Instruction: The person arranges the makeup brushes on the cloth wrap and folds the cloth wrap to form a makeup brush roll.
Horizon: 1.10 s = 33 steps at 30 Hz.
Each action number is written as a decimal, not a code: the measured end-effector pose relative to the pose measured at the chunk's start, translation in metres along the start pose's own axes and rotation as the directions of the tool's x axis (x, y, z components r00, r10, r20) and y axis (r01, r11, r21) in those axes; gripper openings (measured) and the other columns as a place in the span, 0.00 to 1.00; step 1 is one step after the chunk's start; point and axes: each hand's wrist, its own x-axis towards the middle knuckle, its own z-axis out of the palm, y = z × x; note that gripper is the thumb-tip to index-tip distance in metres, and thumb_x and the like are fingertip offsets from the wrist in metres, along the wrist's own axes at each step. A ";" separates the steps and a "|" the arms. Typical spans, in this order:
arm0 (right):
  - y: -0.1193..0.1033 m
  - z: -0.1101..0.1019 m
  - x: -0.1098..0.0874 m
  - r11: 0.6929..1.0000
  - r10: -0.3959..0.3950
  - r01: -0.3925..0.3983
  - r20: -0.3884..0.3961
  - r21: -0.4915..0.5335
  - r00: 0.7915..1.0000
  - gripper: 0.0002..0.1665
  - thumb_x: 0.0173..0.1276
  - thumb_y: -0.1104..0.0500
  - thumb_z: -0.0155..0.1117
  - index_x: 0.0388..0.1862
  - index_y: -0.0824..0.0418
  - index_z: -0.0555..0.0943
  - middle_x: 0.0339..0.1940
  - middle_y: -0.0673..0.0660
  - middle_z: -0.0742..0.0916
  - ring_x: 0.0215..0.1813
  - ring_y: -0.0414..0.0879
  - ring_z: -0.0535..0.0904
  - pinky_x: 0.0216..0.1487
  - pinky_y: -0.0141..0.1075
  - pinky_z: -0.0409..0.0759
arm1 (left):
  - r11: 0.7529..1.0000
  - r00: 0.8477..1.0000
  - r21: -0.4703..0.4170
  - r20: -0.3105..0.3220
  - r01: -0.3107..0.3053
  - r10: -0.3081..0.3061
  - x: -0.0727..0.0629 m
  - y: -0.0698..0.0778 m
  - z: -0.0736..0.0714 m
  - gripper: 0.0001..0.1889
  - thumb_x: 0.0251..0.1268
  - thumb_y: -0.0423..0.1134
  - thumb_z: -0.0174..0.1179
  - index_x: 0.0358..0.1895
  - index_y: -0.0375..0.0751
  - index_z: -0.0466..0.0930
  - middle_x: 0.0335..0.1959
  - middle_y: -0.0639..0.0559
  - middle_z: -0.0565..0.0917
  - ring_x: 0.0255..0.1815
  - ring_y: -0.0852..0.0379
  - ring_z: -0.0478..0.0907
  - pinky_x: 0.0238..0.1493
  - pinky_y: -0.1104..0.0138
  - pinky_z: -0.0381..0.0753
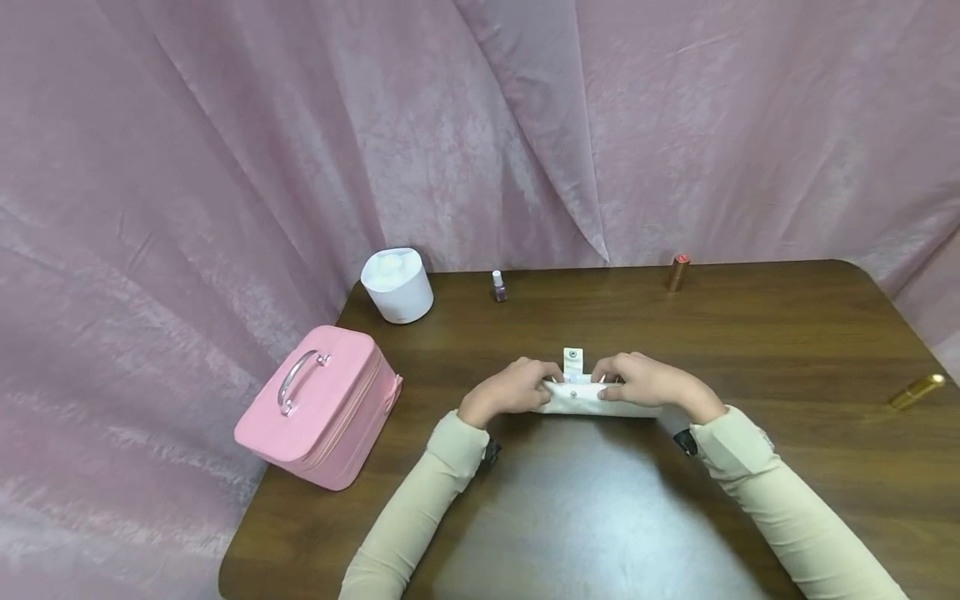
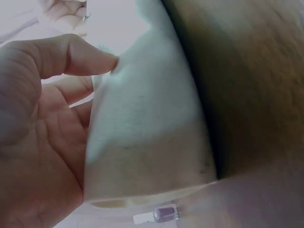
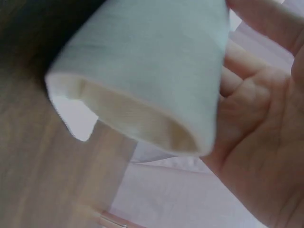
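Note:
A white pouch [image 1: 592, 406], its sides bent round like a rolled sleeve, lies crosswise in the middle of the table. From its back edge a short strap [image 1: 573, 361] with a metal snap stands up, and a second snap sits on the front. My left hand [image 1: 510, 388] pinches the pouch's upper edge at the left, thumb in front and fingers behind. On the right, my right hand [image 1: 651, 385] grips the same edge likewise. The pouch's hollow open end [image 3: 137, 114] shows in the right wrist view. The far sides of the fingers are partly hidden.
A pink vanity case [image 1: 330, 400] with a silver handle stands at the left. Along the back are a white tub [image 1: 401, 292], a small nail polish bottle [image 1: 500, 288] and a copper lipstick [image 1: 678, 275]. A gold tube [image 1: 917, 392] lies at the right edge.

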 end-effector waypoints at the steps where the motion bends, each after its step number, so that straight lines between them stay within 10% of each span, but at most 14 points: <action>1: 0.002 0.001 0.000 1.000 0.007 -0.007 -0.015 0.008 1.000 0.07 0.67 0.63 0.67 0.43 0.63 0.84 0.39 0.52 0.88 0.44 0.50 0.84 0.46 0.48 0.80 | 1.000 1.000 0.008 -0.009 0.002 -0.002 0.001 -0.001 0.001 0.17 0.64 0.25 0.57 0.55 0.38 0.82 0.41 0.51 0.83 0.32 0.59 0.72 0.35 0.71 0.71; 10: 0.000 0.011 0.006 0.992 0.120 -0.123 -0.146 -0.007 0.982 0.03 0.66 0.67 0.67 0.38 0.64 0.84 0.33 0.53 0.88 0.36 0.46 0.81 0.42 0.46 0.78 | 0.968 0.994 0.244 -0.103 0.054 -0.029 -0.005 0.007 0.009 0.22 0.66 0.31 0.60 0.64 0.37 0.77 0.59 0.45 0.80 0.60 0.48 0.75 0.57 0.55 0.74; 15: -0.005 0.020 0.008 0.980 0.170 -0.188 -0.224 -0.061 0.960 0.03 0.65 0.68 0.67 0.38 0.66 0.84 0.36 0.59 0.88 0.39 0.55 0.84 0.44 0.52 0.80 | 0.936 0.992 0.335 0.018 0.110 -0.123 -0.019 0.032 0.022 0.36 0.75 0.48 0.58 0.78 0.36 0.58 0.80 0.42 0.58 0.79 0.41 0.53 0.72 0.42 0.56; 28: -0.024 0.034 0.006 0.932 0.286 -0.336 -0.294 -0.136 0.912 0.10 0.65 0.69 0.65 0.45 0.71 0.81 0.45 0.68 0.84 0.50 0.66 0.80 0.49 0.61 0.76 | 0.916 0.953 0.328 0.112 0.231 -0.281 -0.018 0.036 0.044 0.49 0.74 0.64 0.51 0.83 0.38 0.38 0.84 0.42 0.37 0.82 0.39 0.35 0.74 0.38 0.43; 33: -0.041 0.040 -0.002 0.922 0.270 -0.312 -0.197 -0.231 0.943 0.29 0.72 0.59 0.64 0.67 0.73 0.73 0.69 0.76 0.73 0.71 0.75 0.64 0.63 0.75 0.57 | 0.917 0.946 0.312 0.125 0.248 -0.298 -0.015 0.036 0.040 0.49 0.74 0.64 0.51 0.83 0.40 0.39 0.84 0.44 0.37 0.82 0.40 0.34 0.74 0.38 0.42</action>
